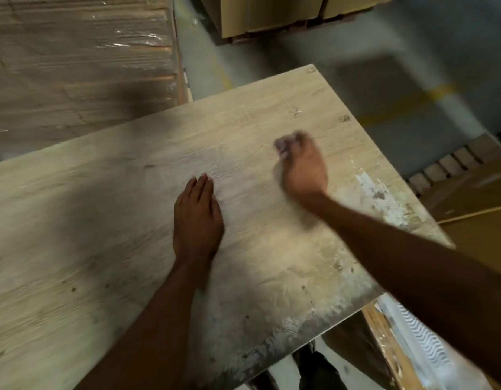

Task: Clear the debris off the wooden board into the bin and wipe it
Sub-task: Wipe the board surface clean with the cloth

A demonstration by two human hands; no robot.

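While left hand [197, 220] lies flat on wooden board [102, 220], fingers [201, 187] straight, right hand [301, 167] blurred, grip unclear.

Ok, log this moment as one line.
left hand: flat on wooden board | right hand: over board, blurred, fingers curled, hold unclear | white residue: along board edge

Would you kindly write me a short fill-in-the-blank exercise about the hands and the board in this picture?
1. The left hand lies ___ on the wooden board, fingers straight.
2. The right hand appears motion-___ in the picture.
3. Patches of white residue mark the board on the person's ___ side.
Missing words: flat; blurred; right.
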